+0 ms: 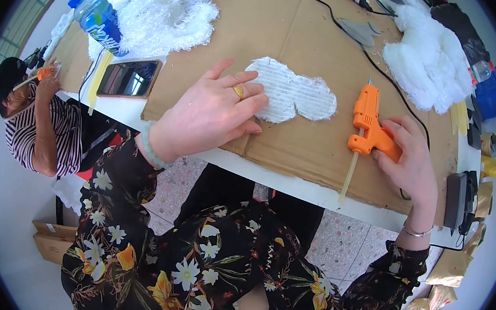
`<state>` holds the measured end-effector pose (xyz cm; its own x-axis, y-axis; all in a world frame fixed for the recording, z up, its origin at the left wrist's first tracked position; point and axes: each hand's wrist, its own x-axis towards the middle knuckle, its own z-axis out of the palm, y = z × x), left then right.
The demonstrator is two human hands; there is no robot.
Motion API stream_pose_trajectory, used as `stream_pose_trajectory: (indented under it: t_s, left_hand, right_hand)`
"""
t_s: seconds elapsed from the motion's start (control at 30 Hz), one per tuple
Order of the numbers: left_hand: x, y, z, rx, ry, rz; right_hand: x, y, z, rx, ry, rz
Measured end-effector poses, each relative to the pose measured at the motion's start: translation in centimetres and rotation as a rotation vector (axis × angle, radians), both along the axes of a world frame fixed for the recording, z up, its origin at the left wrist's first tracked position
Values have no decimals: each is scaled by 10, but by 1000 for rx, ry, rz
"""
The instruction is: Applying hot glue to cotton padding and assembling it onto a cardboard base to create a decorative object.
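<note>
A white, ribbed fabric piece (291, 93) with two rounded lobes and frayed edges lies flat on the brown cardboard (295, 153). My left hand (219, 112) reaches over its left end, fingers stretched out and apart, the fingertips at the fabric's edge. An orange hot glue gun (366, 120) is to the right of the piece, its nozzle pointing away from me. Around its handle are the fingers of my right hand (408, 153). From the gun's rear end sticks a pale yellow glue stick (349, 177).
A phone (129, 78), a blue-capped bottle (98, 22) and white shaggy material (171, 15) lie at the left. White fluffy stuffing (427, 55) sits far right, beside a black cord (383, 69). Another person (44, 118) in stripes holds an orange tool at far left.
</note>
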<state>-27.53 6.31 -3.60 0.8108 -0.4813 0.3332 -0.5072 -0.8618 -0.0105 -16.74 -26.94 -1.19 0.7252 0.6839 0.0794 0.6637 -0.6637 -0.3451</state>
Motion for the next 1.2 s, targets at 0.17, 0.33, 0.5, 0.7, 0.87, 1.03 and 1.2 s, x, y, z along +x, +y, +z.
stream_pose_trajectory:
  t_s: [0.17, 0.33, 0.5, 0.7, 0.87, 1.03, 1.2]
  left_hand:
    - [2, 0, -4, 2, -32, -35]
    - [-5, 0, 4, -15, 6, -12]
    - [-2, 2, 4, -50, 50, -27]
    - [8, 14, 7, -83, -19, -21]
    - [38, 42, 17, -253, 21, 88]
    - [74, 48, 4, -651, 260, 126]
    - [73, 47, 8, -493, 329, 78]
  right_hand:
    - [0, -8, 10, 6, -28, -31]
    - [3, -22, 20, 619, 360, -67]
    - [3, -2, 13, 1114, 754, 121]
    - [-2, 32, -11, 1004, 1096, -32]
    - [-10, 63, 9, 854, 1072, 11]
    - [-10, 82, 18, 681, 952, -58]
    - [-6, 87, 20, 561, 833, -8]
